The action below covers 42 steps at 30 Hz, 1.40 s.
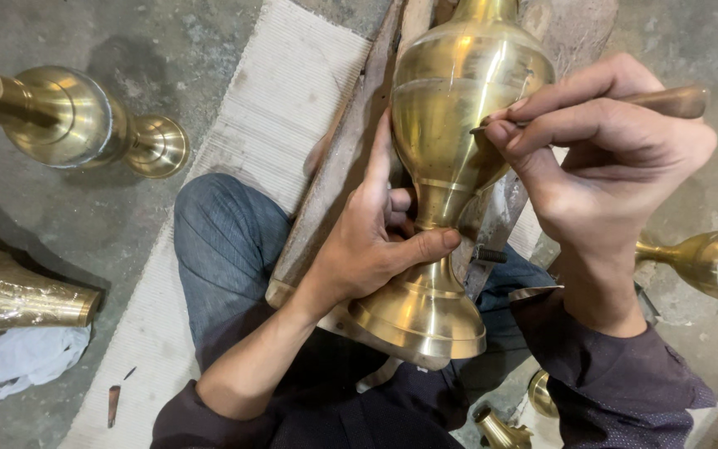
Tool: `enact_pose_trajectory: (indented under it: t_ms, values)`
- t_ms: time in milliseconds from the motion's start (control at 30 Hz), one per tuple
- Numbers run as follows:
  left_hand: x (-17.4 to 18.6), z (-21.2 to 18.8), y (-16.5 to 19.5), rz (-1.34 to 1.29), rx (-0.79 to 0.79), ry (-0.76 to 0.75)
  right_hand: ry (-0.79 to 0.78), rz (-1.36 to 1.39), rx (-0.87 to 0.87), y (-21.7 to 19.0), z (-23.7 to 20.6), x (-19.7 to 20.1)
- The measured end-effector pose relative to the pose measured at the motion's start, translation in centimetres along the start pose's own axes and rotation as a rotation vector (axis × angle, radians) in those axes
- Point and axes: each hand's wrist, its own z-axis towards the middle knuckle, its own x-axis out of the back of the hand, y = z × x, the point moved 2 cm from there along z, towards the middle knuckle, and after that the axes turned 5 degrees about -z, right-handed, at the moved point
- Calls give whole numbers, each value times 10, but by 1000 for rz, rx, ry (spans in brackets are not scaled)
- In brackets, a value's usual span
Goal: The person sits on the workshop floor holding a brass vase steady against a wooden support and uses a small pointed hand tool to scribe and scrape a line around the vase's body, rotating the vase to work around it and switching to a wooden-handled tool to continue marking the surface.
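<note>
A person is sitting on the floor (126, 216), looking down at a tall brass vase (446, 166) that is lying across their lap and leaning on a wooden plank (338, 183). The left hand (367, 241) is gripping the vase's narrow stem, fingers wrapped behind and thumb across the front. The right hand (600, 150) is pinching a wooden-handled engraving tool (666, 101) like a pen, its tip touching the vase's rounded belly. The polished curve looks slippery, so the tip may be skidding risk: a slip could scratch the brass or jab the left thumb. Other brass vases (76, 116) are lying nearby.
</note>
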Motion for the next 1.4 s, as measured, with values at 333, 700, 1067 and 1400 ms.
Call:
enact_pose_trajectory:
  t_ms: [333,700,1067,1400]
  values:
    - [1,0,-4,47,15,2,-141,-12,124,13,16,7]
    - [-1,-2,0,46,73,27,-180,13,168,8,22,8]
    - [-2,-1,1,87,108,36,-263,-4,294,13,36,12]
    - [-4,-1,2,22,90,16,-278,21,355,25,37,14]
